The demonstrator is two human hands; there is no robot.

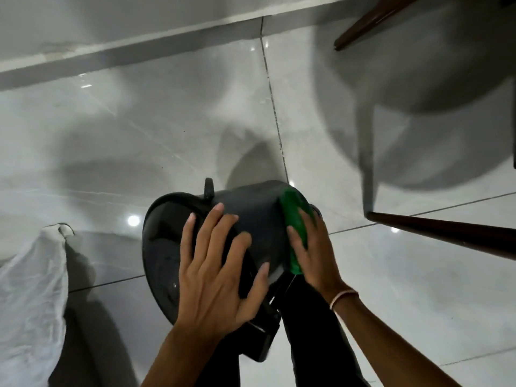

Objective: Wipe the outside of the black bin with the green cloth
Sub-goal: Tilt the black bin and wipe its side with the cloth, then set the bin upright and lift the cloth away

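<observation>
The black bin (pixel 251 219) lay on its side across the person's legs (pixel 310 325), left hand (pixel 215 263) spread flat on it, right hand (pixel 312 252) pressing the green cloth (pixel 293 213) flat near its bottom, mid-wipe; next, I think, it needed turning.

A good chunk of the black bin (pixel 251 216) is covered by the left hand (pixel 215 269) spread over it, and its far end is hidden behind the green cloth (pixel 290 202). Part of the cloth is masked by the fingers (pixel 307 222) of the right hand (pixel 315 255). Both forearms are cut off at the bottom edge. The white bag (pixel 30 289) is clipped by the left edge, the brown chair leg (pixel 446 236) by the right. The wall (pixel 111 23) is pretty blurred.
</observation>
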